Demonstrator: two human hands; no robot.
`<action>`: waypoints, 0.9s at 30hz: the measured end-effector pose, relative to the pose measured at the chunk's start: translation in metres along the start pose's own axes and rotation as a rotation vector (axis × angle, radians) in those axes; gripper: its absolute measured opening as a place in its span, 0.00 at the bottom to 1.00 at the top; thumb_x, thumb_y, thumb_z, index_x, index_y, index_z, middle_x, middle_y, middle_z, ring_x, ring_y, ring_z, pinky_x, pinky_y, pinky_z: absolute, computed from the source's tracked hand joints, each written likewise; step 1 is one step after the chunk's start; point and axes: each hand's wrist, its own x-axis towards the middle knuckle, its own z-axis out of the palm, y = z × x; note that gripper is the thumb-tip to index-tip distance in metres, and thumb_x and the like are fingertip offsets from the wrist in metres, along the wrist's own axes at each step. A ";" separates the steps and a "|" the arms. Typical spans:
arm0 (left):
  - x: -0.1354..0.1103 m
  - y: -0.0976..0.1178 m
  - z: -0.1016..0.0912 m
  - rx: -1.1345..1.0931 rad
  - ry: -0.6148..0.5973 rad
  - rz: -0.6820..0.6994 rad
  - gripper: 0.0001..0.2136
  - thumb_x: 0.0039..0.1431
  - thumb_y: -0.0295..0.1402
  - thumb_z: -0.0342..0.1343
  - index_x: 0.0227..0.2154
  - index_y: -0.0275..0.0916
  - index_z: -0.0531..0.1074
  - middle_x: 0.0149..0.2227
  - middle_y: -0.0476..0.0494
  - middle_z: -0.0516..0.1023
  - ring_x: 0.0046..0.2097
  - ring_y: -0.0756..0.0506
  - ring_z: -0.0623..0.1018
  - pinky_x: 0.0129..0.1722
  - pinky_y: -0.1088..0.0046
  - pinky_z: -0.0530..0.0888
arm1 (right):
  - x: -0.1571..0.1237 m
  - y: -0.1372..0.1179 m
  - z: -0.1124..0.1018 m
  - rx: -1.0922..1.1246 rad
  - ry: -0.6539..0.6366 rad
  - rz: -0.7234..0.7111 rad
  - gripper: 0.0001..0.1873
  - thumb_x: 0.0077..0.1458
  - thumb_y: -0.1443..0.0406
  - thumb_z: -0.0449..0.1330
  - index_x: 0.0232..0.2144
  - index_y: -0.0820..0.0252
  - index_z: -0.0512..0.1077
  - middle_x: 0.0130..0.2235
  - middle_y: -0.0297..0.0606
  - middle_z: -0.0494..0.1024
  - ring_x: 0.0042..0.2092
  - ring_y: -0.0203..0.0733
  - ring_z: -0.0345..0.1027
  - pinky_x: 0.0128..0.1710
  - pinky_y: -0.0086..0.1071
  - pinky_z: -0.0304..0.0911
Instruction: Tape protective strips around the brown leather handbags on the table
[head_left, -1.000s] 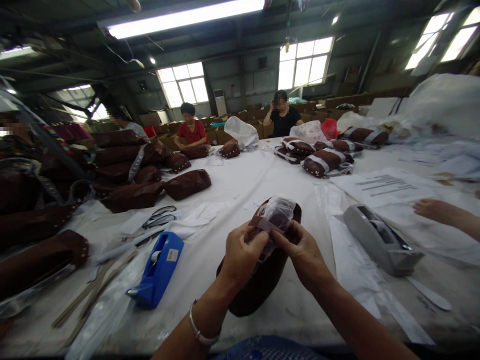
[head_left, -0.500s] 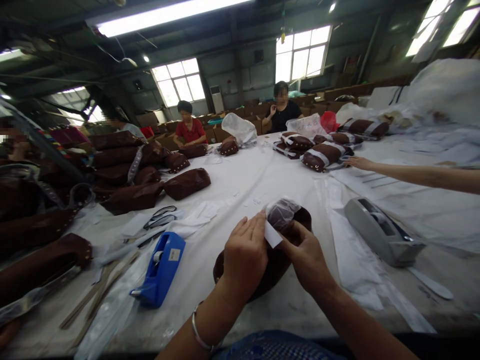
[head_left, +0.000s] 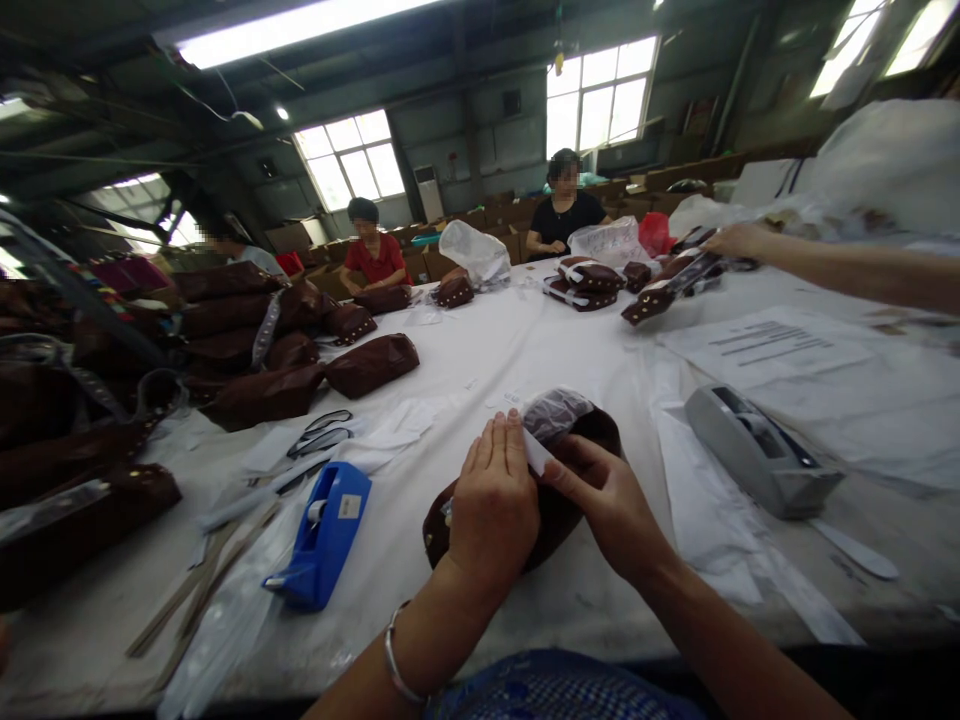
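Note:
A dark brown leather-look bag (head_left: 556, 535) lies on the table before me, clear plastic wrap (head_left: 555, 412) bulging from its opening. My left hand (head_left: 495, 500) rests flat on the bag's near left part, fingers straight and side by side, fingertips at a white paper piece (head_left: 535, 454). My right hand (head_left: 616, 498) grips the bag's rim, its fingers curled in at the opening and its thumb over the paper's lower corner. How the paper is attached, if at all, is hidden. Under my left hand the bag's left end shows small metal studs.
A blue tape dispenser (head_left: 321, 535) stands at left, a grey one (head_left: 761, 450) at right. Brown bags (head_left: 247, 315) are piled on the left. A co-worker's arm (head_left: 840, 262) reaches in from the right to a strapped bag (head_left: 664, 290). Two people sit across the table.
My left hand has slid slightly, its fingers straighter; my right thumb now covers more of the paper. The co-worker's hand has moved back and lifted the strapped bag, tilting it.

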 end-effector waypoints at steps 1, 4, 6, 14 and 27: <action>0.001 0.000 -0.001 -0.024 -0.003 0.000 0.26 0.63 0.25 0.46 0.65 0.30 0.61 0.64 0.28 0.66 0.65 0.35 0.68 0.64 0.53 0.68 | 0.000 0.000 0.001 -0.002 0.018 0.009 0.20 0.49 0.52 0.72 0.41 0.56 0.78 0.42 0.39 0.81 0.45 0.48 0.74 0.48 0.37 0.70; 0.007 -0.003 -0.007 -0.165 -0.040 -0.009 0.27 0.61 0.25 0.47 0.65 0.33 0.61 0.64 0.32 0.68 0.64 0.37 0.69 0.65 0.56 0.67 | 0.001 0.000 0.001 0.010 0.071 0.013 0.22 0.47 0.52 0.73 0.42 0.55 0.80 0.43 0.39 0.82 0.47 0.50 0.74 0.49 0.38 0.70; 0.013 -0.007 -0.014 -0.335 -0.090 -0.034 0.26 0.62 0.28 0.49 0.64 0.37 0.64 0.62 0.35 0.70 0.63 0.39 0.71 0.65 0.57 0.67 | 0.002 0.000 -0.001 -0.009 0.093 0.010 0.22 0.47 0.51 0.72 0.42 0.56 0.80 0.43 0.40 0.82 0.48 0.51 0.74 0.50 0.39 0.69; 0.038 -0.030 -0.029 -0.925 -0.382 -0.327 0.25 0.58 0.41 0.63 0.57 0.42 0.71 0.52 0.42 0.79 0.53 0.41 0.78 0.53 0.67 0.74 | 0.007 0.004 -0.009 -0.040 0.168 0.005 0.17 0.44 0.54 0.75 0.34 0.57 0.82 0.36 0.38 0.83 0.40 0.46 0.76 0.44 0.36 0.69; 0.047 -0.049 -0.014 -1.200 -0.274 -0.641 0.41 0.48 0.42 0.71 0.64 0.48 0.61 0.47 0.41 0.81 0.41 0.44 0.83 0.38 0.72 0.80 | 0.001 0.000 -0.103 -0.738 0.414 -0.239 0.13 0.58 0.52 0.64 0.38 0.51 0.82 0.41 0.38 0.83 0.45 0.52 0.77 0.51 0.44 0.69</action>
